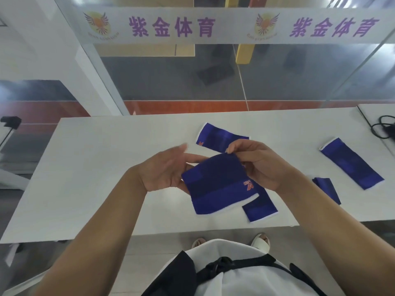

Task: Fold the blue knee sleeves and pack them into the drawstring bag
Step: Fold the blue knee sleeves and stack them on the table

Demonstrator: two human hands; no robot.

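Note:
A blue knee sleeve [218, 186] with an orange logo and a white hem hangs above the white table [102, 167]. My right hand [260, 165] pinches its top edge. My left hand [168, 169] touches its left side with fingers spread; the grip is unclear. Under it lies another blue sleeve [260, 208] near the table's front edge. A third sleeve [218, 139] lies flat behind my hands, and one more sleeve [350, 163] lies at the right. A small dark blue folded piece [327, 189] sits between them; whether it is the drawstring bag I cannot tell.
Black cables [384, 127] lie at the table's far right, where a second table top [380, 112] adjoins. A glass wall with a white banner [213, 26] stands behind the table. A black device [10, 121] on a stand is at the left.

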